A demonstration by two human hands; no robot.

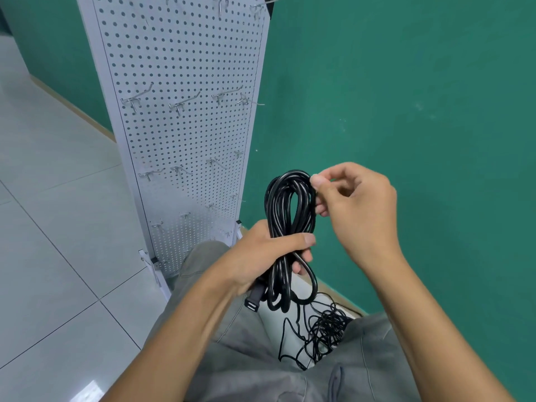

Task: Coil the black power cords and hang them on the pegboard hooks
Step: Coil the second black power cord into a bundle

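We have one cord (290, 227) wound into a long coil, and our left hand (261, 256) grips it round the middle, thumb across the front and fingers curled behind, so the loops stand upright above the fist and hang below it. A plug end (253, 303) pokes out under the same hand. Our right hand (356, 204) pinches the top of the coil's right side between thumb and fingertips, seemingly tidying the loops. We hold the coil in the air just in front of the pegboard's (185, 117) lower right corner, not yet touching any hook. The hooks (179, 104) that we can see carry nothing, so we judge that no cord is hung so far. Down between our knees, on the floor (58, 227) near the green wall (406, 97), lies a thinner tangle (322, 332) of black cord, uncoiled; whether it joins the coil we cannot tell. As we read it, the first coil is nearly finished, and what is left is hanging it, then coiling and hanging the tangle.
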